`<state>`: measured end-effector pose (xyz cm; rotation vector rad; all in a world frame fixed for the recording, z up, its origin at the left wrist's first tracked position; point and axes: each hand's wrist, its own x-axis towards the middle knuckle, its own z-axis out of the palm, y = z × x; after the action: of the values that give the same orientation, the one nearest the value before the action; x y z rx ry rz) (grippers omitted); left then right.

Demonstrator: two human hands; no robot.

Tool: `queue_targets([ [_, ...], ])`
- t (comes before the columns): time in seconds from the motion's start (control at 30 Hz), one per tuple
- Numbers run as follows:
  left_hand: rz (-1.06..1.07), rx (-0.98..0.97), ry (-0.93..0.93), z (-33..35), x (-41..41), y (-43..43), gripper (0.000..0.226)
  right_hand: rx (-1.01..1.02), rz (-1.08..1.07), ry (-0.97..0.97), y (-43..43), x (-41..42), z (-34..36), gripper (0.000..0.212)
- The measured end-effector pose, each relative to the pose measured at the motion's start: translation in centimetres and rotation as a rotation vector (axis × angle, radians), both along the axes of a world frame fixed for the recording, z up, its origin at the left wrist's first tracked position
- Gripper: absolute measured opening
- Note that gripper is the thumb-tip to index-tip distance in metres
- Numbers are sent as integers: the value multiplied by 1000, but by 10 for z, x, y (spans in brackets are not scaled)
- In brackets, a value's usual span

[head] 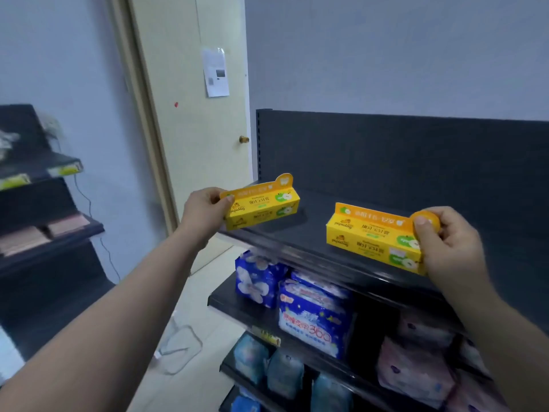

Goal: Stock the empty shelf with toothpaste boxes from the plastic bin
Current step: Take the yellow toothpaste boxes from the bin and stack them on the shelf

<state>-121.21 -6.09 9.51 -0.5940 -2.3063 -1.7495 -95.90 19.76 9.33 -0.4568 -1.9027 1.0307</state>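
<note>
Two yellow toothpaste boxes are at the dark top shelf (315, 233). My left hand (205, 214) grips the left end of one toothpaste box (263, 208) at the shelf's left end. My right hand (448, 245) pinches the right end of the other toothpaste box (371, 237), which sits near the shelf's front edge. Apart from these two boxes the top shelf is bare. The plastic bin is out of view.
Lower shelves hold blue packs (312, 316) and pink packs (416, 373). A cream door (196, 120) stands behind the shelf's left end. Another dark shelving unit (44, 221) lines the left wall. A cable loop (178, 349) lies on the floor.
</note>
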Motion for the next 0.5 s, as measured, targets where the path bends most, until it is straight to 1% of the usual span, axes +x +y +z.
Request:
queue_targets([
  [0.1, -76, -69, -46, 3, -58, 4, 10, -38, -37, 7, -2, -46, 1, 14],
  [0.23, -230, -100, -141, 2, -123, 9, 15, -94, -93, -20, -11, -106, -3, 14],
  [0.37, -391, -169, -211, -4, -172, 17, 17, -142, -226, -48, -10, -150, -10, 11],
  [0.47, -429, -215, -209, -11, -201, 29, 10, -185, -341, -88, -3, -176, -14, 12],
  [0.5, -444, -236, -204, -14, -208, 32, 17, -190, -366, -99, -1, -185, -14, 13],
])
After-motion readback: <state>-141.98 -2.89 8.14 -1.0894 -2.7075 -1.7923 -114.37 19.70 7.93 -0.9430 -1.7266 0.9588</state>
